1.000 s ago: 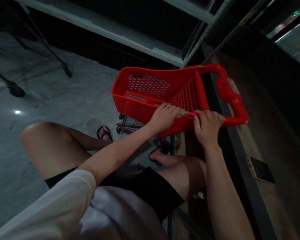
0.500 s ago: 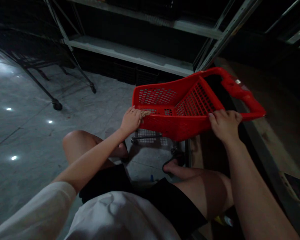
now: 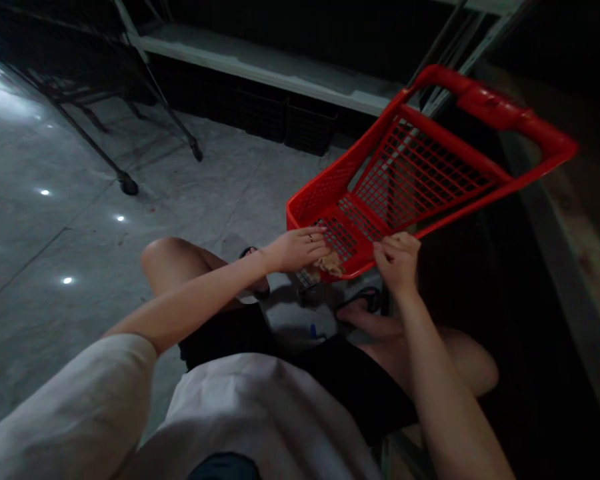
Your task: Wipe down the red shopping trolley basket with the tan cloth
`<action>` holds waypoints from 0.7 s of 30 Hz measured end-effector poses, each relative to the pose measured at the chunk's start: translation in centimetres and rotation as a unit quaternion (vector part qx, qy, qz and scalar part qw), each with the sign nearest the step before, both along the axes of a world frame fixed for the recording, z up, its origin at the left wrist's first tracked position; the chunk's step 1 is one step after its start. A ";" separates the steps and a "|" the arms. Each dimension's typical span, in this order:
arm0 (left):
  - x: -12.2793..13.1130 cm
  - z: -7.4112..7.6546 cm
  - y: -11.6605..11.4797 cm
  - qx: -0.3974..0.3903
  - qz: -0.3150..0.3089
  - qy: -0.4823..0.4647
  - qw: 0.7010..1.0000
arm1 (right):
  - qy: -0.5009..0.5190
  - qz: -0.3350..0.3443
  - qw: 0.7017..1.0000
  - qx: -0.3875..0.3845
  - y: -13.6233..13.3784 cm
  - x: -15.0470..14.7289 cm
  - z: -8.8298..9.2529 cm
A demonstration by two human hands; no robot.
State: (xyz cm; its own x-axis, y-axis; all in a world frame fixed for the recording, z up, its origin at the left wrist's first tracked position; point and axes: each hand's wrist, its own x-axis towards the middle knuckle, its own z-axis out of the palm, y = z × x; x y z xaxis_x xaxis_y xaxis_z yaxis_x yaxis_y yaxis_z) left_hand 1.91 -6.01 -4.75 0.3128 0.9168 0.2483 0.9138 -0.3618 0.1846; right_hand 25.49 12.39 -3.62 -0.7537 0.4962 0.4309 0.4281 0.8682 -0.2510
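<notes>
A small red plastic shopping cart (image 3: pixel 375 217) with a lattice basket is tilted in front of me, its handle toward the upper right. My left hand (image 3: pixel 300 249), a ring on one finger, lies over the low end of the basket. Under its fingers is a crumpled tan cloth (image 3: pixel 331 263), pressed to the rim. My right hand (image 3: pixel 399 263) is closed around the near side rim, thumb toward the inside. Part of the cart's wheeled base is hidden below the basket and my hands.
Behind the cart stands a metal shelf rack (image 3: pixel 275 70) with dark crates (image 3: pixel 310 127) beneath it. At left, a dark wheeled frame (image 3: pixel 125 180) stands on the grey tiled floor. A small blue object (image 3: pixel 313 331) lies between my feet.
The cart has turned and tipped, its handle end rising to the upper right. My right hand has moved left along the rim. My left hand with the cloth has shifted right.
</notes>
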 end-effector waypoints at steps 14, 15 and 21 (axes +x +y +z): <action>6.9 -1.2 2.1 0.099 0.358 -0.101 0.923 | -0.066 -0.021 0.997 0.017 2.5 -3.9 0.4; 9.4 -1.3 2.3 0.095 0.331 -0.102 0.933 | -0.073 -0.028 0.997 0.020 1.7 -4.2 0.4; 10.3 -1.4 1.2 0.072 0.188 -0.047 0.978 | -0.072 -0.025 0.997 0.002 -1.8 -2.9 0.8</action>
